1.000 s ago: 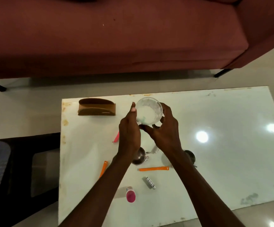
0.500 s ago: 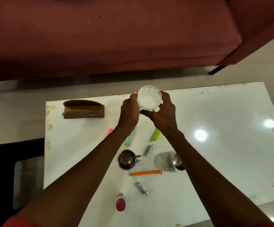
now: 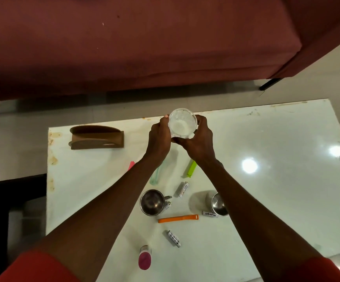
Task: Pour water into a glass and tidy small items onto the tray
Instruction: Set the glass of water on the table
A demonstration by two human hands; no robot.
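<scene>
Both hands grip a clear round glass (image 3: 182, 123) at the far edge of the white table (image 3: 277, 180). My left hand (image 3: 159, 139) wraps its left side and my right hand (image 3: 198, 141) its right side. Nearer to me stand two steel cups: one (image 3: 152, 202) between my forearms, the other (image 3: 219, 204) partly hidden by my right arm. Loose batteries (image 3: 182, 189) (image 3: 173, 238), an orange clip (image 3: 178, 218), a green clip (image 3: 191, 168), a pale clip (image 3: 158, 174) and a pink-capped item (image 3: 144, 258) lie scattered. No tray shows.
A brown wooden holder (image 3: 97, 137) stands at the table's far left. A dark red sofa (image 3: 134, 41) runs across just beyond the table. A pink strip (image 3: 131, 165) peeks out beside my left forearm. A dark stool or shelf (image 3: 12, 200) is at the left.
Both hands have carried the glass away from me toward the table's far edge. The view has shifted, so more of the small items now show between my arms.
</scene>
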